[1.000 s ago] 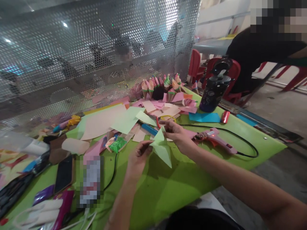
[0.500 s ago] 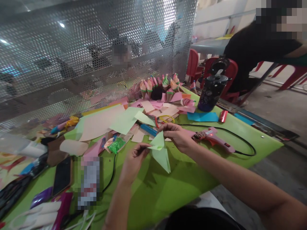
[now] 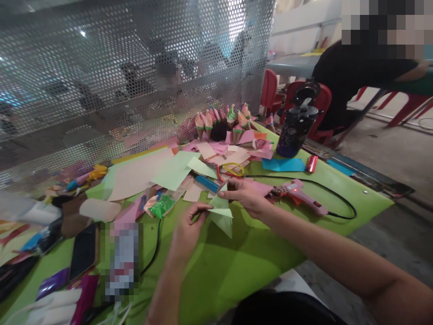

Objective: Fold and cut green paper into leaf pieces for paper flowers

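Note:
A folded piece of light green paper (image 3: 221, 216) hangs between my two hands above the green table (image 3: 257, 257). Its left corner is pinched between the thumb and fingers of my left hand (image 3: 192, 221). Higher up, my right hand (image 3: 246, 196) grips the paper's top edge, and its fingers hide part of the fold. The lower flap points down, clear of the tabletop. Behind the hands lie a blue stick-like tool (image 3: 207, 183), yellow-and-red-handled scissors (image 3: 233, 169) and light green sheets (image 3: 177, 169). A pink hot glue gun (image 3: 304, 196) rests right of my right hand.
Small paper ice-cream cones (image 3: 237, 119) stand at the back by a perforated metal panel (image 3: 135, 90). A dark tumbler (image 3: 296, 128) and a red cylinder (image 3: 311, 164) are at the right. A phone (image 3: 84, 250) and cables lie left. A person in black (image 3: 355, 67) sits beyond.
The green paper has turned in my hands, so its lower flap looks shorter and its fold shows differently. My right hand has shifted slightly down, still holding it. The view has moved a little.

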Demonstrator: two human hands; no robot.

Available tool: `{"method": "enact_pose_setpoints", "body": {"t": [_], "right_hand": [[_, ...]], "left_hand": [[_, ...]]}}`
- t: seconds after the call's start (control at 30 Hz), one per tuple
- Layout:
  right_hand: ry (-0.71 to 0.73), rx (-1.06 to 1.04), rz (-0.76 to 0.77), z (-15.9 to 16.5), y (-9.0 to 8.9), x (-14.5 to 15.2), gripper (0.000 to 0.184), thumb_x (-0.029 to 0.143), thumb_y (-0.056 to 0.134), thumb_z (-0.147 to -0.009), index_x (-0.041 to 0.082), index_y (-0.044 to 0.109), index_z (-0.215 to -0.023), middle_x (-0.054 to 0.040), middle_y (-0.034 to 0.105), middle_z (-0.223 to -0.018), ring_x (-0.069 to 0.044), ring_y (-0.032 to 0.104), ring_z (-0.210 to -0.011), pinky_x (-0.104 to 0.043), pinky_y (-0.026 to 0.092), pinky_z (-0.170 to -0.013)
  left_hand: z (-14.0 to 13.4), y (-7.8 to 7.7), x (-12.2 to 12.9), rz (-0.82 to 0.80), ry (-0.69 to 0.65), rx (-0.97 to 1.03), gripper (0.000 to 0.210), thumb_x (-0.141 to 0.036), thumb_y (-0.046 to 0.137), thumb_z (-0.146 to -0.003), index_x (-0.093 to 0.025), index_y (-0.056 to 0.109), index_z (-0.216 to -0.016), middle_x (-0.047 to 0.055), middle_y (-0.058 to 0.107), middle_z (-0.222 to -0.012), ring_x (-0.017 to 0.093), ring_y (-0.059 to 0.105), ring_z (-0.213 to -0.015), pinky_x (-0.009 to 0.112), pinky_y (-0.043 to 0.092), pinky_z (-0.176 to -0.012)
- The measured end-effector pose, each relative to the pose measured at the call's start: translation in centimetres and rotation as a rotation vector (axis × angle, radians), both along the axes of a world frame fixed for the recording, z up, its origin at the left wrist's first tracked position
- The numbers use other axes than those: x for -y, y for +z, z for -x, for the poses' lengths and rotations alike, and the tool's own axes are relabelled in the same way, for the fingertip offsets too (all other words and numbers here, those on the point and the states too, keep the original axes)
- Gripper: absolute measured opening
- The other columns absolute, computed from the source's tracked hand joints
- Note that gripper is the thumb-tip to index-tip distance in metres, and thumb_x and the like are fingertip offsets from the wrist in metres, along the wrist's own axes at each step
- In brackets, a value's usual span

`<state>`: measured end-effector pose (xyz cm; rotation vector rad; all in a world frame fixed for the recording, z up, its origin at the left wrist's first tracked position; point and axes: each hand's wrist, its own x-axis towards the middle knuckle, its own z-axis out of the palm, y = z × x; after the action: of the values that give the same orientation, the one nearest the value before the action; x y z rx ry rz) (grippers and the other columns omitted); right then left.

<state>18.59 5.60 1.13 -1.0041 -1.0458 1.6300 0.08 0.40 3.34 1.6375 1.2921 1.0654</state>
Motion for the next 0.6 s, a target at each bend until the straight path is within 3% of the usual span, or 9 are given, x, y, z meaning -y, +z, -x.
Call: {"method": "enact_pose_setpoints", "body": {"t": [0.27, 0.47, 0.6], "right_hand": [[-0.063, -0.048, -0.065, -0.18, -0.46, -0.23, 0.033, 0.046, 0.082, -0.059, 0.018, 0.065, -0.063, 0.0036, 0.057, -0.059, -0.009, 0.043, -0.055, -0.026, 0.032, -0.057], [-0.068, -0.075, -0.038, -0.26, -0.28, -0.08, 0.031, 0.049, 0.077, -0.065, 0.019, 0.072, -0.073, -0.0011, 0.065, -0.07, -0.014, 0.052, -0.061, -0.028, 0.037, -0.058], [-0.089, -0.082, -0.043, -0.4, 0.13, -0.1, 0.033, 0.049, 0.077, -0.066, 0.021, 0.071, -0.083, -0.0003, 0.063, -0.073, -0.014, 0.053, -0.064, -0.028, 0.041, -0.061]], "left_hand": [[0.14, -0.54, -0.17, 0.037, -0.018, 0.011, 0.012, -0.027, 0.062, -0.079, -0.019, 0.071, -0.081, 0.004, 0.07, -0.083, 0.018, 0.064, -0.082, 0.027, 0.05, -0.077], [0.0, -0.48, -0.14, 0.08, 0.005, 0.028, 0.011, -0.027, 0.065, -0.077, -0.02, 0.072, -0.079, 0.003, 0.071, -0.082, 0.019, 0.065, -0.081, 0.027, 0.051, -0.076], [-0.08, -0.32, -0.08, 0.074, 0.032, 0.041, 0.011, -0.027, 0.066, -0.077, -0.02, 0.074, -0.081, 0.004, 0.072, -0.083, 0.019, 0.065, -0.082, 0.028, 0.051, -0.076]]}}
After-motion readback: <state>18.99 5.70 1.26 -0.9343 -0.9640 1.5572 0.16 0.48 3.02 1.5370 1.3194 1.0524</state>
